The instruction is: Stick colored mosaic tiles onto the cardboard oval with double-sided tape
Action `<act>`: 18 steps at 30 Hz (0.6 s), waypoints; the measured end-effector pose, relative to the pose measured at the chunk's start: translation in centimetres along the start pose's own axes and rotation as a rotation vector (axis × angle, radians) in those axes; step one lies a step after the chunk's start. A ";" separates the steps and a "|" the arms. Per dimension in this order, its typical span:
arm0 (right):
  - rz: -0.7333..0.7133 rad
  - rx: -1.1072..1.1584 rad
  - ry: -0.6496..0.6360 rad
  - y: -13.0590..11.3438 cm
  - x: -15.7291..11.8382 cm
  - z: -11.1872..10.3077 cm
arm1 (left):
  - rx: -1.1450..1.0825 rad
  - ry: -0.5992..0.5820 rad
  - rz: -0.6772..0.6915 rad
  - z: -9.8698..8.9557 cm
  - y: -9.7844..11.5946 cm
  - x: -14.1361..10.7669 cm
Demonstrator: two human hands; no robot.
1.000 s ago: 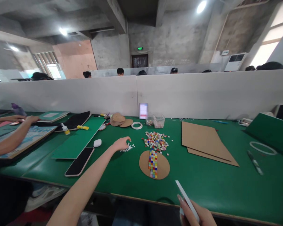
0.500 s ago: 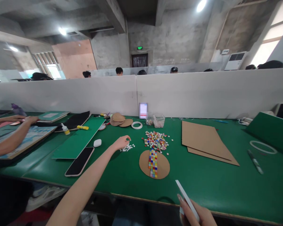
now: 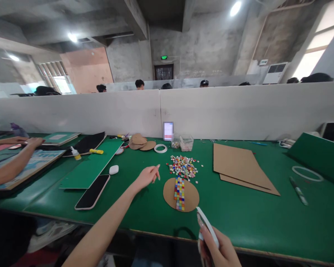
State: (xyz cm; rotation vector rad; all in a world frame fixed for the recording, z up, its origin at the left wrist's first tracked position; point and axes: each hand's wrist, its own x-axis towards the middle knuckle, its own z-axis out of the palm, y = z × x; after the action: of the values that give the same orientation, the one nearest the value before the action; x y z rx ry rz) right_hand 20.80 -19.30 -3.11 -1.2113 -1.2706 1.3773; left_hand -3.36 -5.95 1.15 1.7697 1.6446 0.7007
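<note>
My left hand (image 3: pixel 149 177) is held above the table with thumb and fingers pinched together. Whatever they may hold is too small to make out. Just right of it lies a round cardboard piece (image 3: pixel 193 194), crossed by a band of small colored mosaic tiles (image 3: pixel 179 193). Behind the cardboard, loose mosaic tiles (image 3: pixel 183 166) form a heap. My right hand (image 3: pixel 219 244), low at the front edge, grips a narrow white ring, which looks like a tape roll (image 3: pixel 208 222) seen nearly edge-on.
Cardboard sheets (image 3: pixel 233 163) lie to the right, a marker (image 3: pixel 298 191) beyond them. Leftward are a phone (image 3: pixel 92 193), a white case (image 3: pixel 114 170) and a green board (image 3: pixel 91 168). Another white tape roll (image 3: pixel 160 148) and a clear box (image 3: pixel 186 143) stand behind. A co-worker's arms (image 3: pixel 19 159) work far left.
My left hand has moved right from the small white scraps, which now seem hidden behind it. My right hand has shifted left and up, turning the white tape roll.
</note>
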 end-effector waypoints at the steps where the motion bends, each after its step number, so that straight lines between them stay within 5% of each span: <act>1: 0.006 0.022 0.005 0.0 0.2 0.4 | -0.033 -0.012 0.021 0.8 1.1 -1.5; 6: -0.040 0.075 0.080 -0.7 0.7 2.3 | -0.364 -0.062 0.144 6.4 5.7 -9.8; 9: -0.128 0.113 0.134 -0.9 0.6 3.0 | -0.413 0.110 0.091 9.8 6.6 -12.9; 13: -0.121 0.192 0.167 -0.1 0.4 3.5 | -0.520 0.245 0.078 12.3 6.6 -14.0; 18: 0.028 0.283 0.006 0.3 0.1 3.8 | -0.533 0.366 0.059 12.1 6.1 -14.0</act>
State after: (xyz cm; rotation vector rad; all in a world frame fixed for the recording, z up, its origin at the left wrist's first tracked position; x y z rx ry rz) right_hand 17.03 -19.73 -3.45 -1.0405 -1.0169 1.5145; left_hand 8.47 -21.15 -2.00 1.3592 1.4418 1.4091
